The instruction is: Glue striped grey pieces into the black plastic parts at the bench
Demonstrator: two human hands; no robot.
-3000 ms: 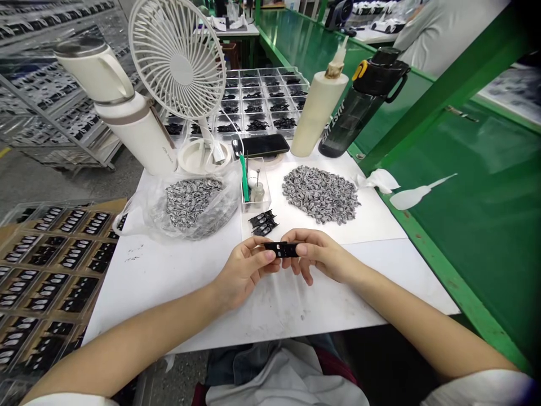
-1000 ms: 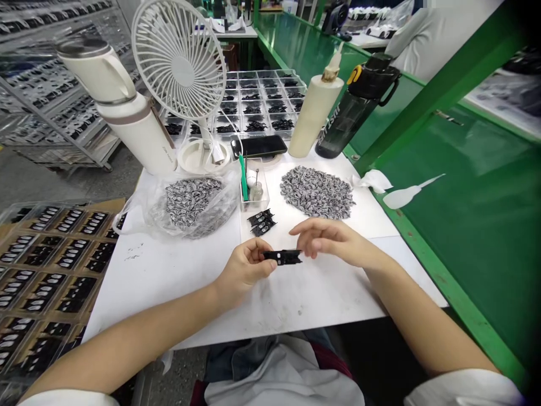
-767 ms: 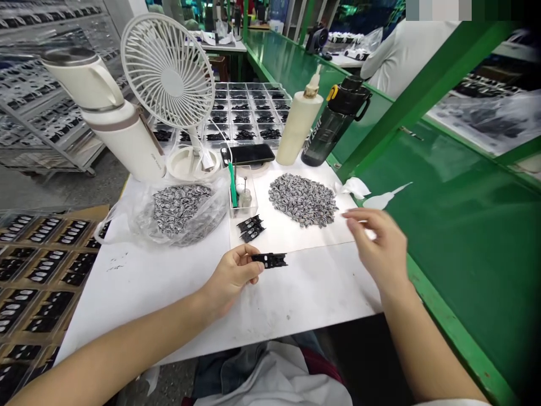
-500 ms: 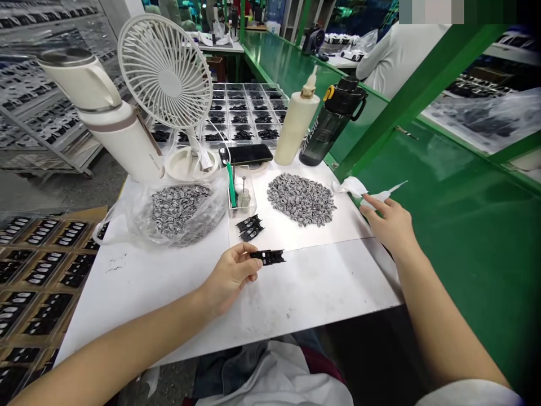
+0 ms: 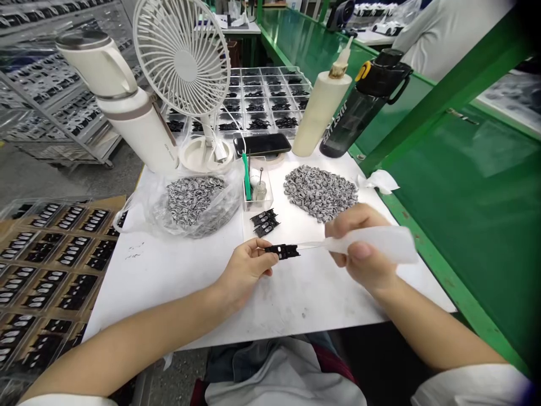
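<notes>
Two hands (image 5: 247,272) hold one black part (image 5: 282,251) and one apparent dropper (image 5: 372,243)

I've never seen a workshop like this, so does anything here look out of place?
Only mildly: a heap of loose grey-and-white pieces lies straight on the white board rather than in a tray, and a crumpled white tissue sits at the board's right edge. Nothing looks damaged.

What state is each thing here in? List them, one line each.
Left hand, gripping the strip
Black plastic strip, held flat above the board
Right hand, gripping the dropper
White squeeze dropper, thin nozzle aimed at the strip's end
Grey-and-white parts, loose in a heap
Clear plastic bag, slumped, holding more parts
Phone, lying flat
Drink bottle, upright, lid on
</notes>
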